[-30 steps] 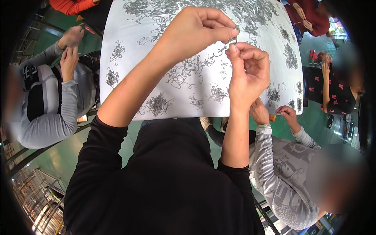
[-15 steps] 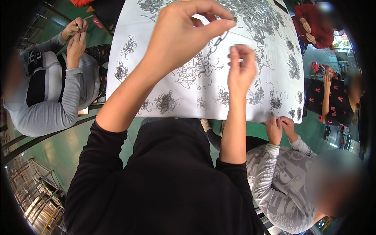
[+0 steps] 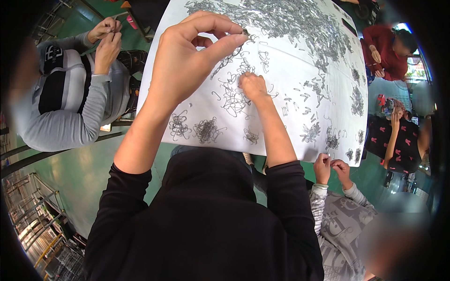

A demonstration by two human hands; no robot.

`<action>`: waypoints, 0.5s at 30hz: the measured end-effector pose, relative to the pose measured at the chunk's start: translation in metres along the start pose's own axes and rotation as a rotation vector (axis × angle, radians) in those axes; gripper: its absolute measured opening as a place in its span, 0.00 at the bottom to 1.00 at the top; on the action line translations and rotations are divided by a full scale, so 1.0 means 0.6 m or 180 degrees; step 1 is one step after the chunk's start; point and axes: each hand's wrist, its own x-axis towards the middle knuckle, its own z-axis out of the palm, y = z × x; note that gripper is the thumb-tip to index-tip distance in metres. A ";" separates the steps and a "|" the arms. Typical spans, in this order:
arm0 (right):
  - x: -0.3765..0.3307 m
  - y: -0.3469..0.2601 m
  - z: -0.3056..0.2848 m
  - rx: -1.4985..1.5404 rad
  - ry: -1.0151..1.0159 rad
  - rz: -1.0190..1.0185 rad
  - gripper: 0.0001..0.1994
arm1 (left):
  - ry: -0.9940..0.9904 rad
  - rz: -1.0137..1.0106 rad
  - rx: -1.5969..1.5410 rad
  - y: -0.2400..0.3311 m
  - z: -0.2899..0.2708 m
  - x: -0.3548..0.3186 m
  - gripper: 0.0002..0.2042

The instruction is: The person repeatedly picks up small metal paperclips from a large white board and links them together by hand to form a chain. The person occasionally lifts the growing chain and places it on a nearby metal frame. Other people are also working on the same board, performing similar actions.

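Observation:
My left hand [image 3: 190, 56] is raised above the white table [image 3: 300, 117], thumb and forefinger pinched on a thin chain of linked wire hooks [image 3: 225, 63] that hangs down toward the table. My right hand [image 3: 253, 86] is lowered onto the table, fingers curled on a tangled cluster of wire hooks [image 3: 232, 98]. A large heap of loose metal hooks [image 3: 286, 21] covers the far part of the table. Smaller tangled bunches [image 3: 206, 130] lie near the front edge.
A person in a grey top [image 3: 70, 107] sits to the left with hands together. Another person's hands [image 3: 330, 168] work at the table's near right corner. Two more people [image 3: 389, 51] sit on the right. Metal racks [image 3: 33, 220] stand at lower left on the green floor.
My right hand has dropped from beside the left hand down onto the table's tangled hooks. My left hand stays raised, still pinching the chain.

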 end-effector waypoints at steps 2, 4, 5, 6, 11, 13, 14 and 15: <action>-0.003 -0.002 -0.001 -0.0205 -0.0019 -0.0107 0.06 | 0.0016 -0.0020 -0.0035 -0.005 -0.001 -0.003 0.05; -0.013 0.004 -0.009 0.0431 0.0220 0.0051 0.05 | 0.0017 -0.0016 -0.0072 -0.009 -0.003 -0.005 0.05; -0.020 0.007 -0.014 0.0746 0.0301 0.0151 0.04 | 0.0019 -0.0022 -0.0091 -0.011 -0.004 -0.007 0.05; -0.026 0.010 -0.021 0.1158 0.0496 0.0286 0.04 | 0.0007 -0.0035 -0.0113 -0.012 -0.004 -0.008 0.04; -0.054 0.014 -0.047 0.2634 0.1228 0.0759 0.04 | -0.0053 -0.0101 -0.0139 -0.013 -0.004 -0.016 0.04; -0.064 0.013 -0.048 0.2992 0.1374 0.0847 0.04 | -0.0107 -0.0101 -0.0167 -0.013 -0.002 -0.020 0.05; -0.066 0.011 -0.047 0.3164 0.1424 0.0879 0.04 | -0.0129 -0.0102 -0.0177 -0.013 -0.002 -0.022 0.05; -0.069 0.010 -0.044 0.3340 0.1468 0.0910 0.04 | -0.0140 -0.0082 -0.0205 -0.013 -0.002 -0.023 0.05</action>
